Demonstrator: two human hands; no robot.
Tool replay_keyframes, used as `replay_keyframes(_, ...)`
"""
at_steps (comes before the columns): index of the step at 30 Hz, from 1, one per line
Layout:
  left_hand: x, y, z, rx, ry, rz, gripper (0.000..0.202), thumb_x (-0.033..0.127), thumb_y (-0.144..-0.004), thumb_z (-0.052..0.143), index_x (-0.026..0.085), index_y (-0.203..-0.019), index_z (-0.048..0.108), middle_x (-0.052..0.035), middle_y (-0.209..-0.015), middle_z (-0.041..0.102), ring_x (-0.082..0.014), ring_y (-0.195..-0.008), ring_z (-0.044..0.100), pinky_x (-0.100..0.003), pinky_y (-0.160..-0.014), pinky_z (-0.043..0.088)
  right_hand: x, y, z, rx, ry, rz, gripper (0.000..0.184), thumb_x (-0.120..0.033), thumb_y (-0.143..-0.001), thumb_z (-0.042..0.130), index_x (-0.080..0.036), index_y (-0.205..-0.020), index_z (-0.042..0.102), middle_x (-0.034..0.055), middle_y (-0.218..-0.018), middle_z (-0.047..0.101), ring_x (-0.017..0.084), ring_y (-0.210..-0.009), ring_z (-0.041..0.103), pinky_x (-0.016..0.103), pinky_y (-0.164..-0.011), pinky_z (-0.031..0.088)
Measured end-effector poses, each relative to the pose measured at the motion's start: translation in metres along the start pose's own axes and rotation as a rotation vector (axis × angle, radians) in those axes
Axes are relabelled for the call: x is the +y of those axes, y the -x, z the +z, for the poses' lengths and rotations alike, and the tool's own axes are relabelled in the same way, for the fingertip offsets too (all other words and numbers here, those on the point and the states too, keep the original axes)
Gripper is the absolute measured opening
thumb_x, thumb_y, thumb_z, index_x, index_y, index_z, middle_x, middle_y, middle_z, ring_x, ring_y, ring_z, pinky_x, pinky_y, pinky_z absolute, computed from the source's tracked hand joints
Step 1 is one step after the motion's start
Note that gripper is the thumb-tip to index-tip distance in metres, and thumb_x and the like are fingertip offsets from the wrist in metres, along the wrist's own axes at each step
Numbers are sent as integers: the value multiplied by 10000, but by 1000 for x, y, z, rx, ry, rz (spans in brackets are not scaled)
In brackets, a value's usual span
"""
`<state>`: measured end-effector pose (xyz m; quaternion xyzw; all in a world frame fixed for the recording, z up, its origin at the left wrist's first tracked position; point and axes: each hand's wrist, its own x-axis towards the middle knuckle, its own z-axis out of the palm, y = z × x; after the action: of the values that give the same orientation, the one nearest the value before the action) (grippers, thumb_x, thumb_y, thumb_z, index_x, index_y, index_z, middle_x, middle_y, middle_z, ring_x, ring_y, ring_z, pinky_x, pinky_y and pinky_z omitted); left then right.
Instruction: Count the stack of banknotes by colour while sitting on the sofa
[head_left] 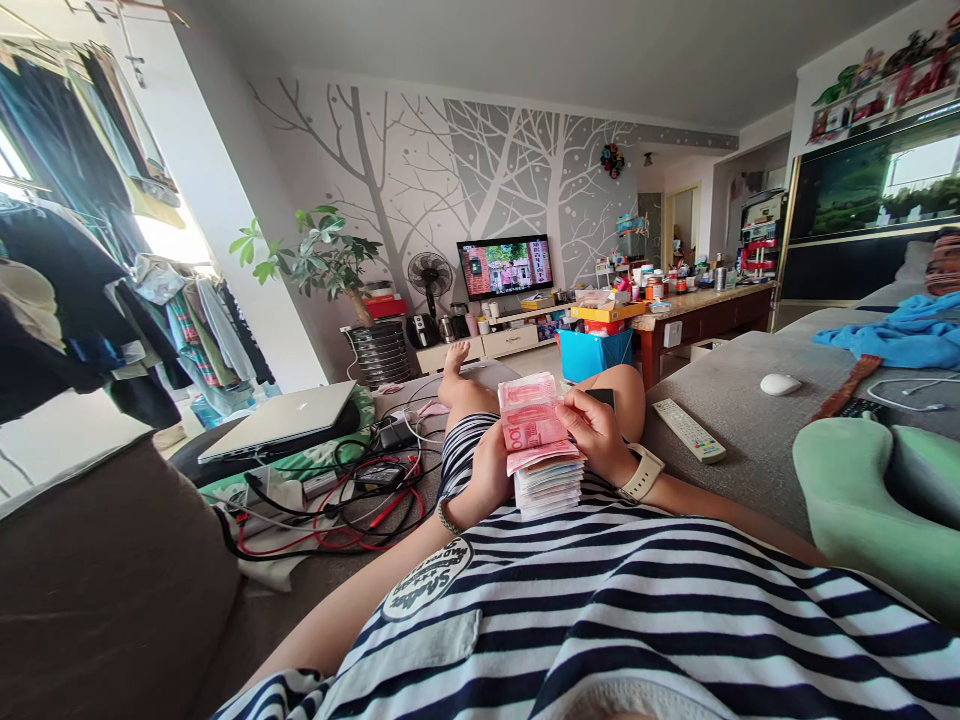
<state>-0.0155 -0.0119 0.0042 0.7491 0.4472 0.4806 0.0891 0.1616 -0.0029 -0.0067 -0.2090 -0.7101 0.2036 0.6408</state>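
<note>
A thick wad of banknotes is held over my lap, its edges fanned toward me. Pink 100 notes lie on top, with one or more standing up at the far side. My left hand is closed round the left side of the wad; its fingertips are hidden behind the notes. My right hand pinches the right edge of the upper pink notes between thumb and fingers. A watch with a pale strap is on my right wrist.
To the right on the grey sofa lie a remote control, a white mouse and a green neck pillow. Tangled cables and a closed laptop are at the left. A blue box stands ahead beside a cluttered table.
</note>
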Motion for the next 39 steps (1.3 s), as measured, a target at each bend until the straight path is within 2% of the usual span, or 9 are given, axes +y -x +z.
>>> replay_keyframes(12,-3,1,1,-18,-13,0,315,430,-825,498,157,-823,655,-110,-882,707,-220,-788,589,-381,-781,512,1,0,0,-2,-6,-9,332,-453,-960,528,-199,-746,529,-16,-632,518,139,-609,461,262,-588,350)
replay_keyframes(20,-3,2,0,-23,-12,36,244,426,-799,542,217,-777,665,-97,-815,702,-240,-772,602,-365,-754,516,2,0,1,-4,-8,-10,331,-447,-961,528,-196,-744,531,-20,-624,516,134,-602,458,262,-581,339)
replay_keyframes(31,-9,2,1,-8,-13,137,285,451,-811,524,201,-791,661,-98,-807,696,-238,-766,611,-381,-749,532,2,0,1,-7,-11,-14,327,-435,-962,529,-197,-738,530,-26,-624,474,132,-609,426,261,-586,334)
replay_keyframes(39,-7,2,1,1,15,121,243,450,-776,565,219,-765,641,-88,-794,702,-241,-780,623,-383,-781,541,0,1,0,3,-1,-25,387,-484,-970,506,-195,-714,525,-19,-625,475,131,-595,426,272,-580,332)
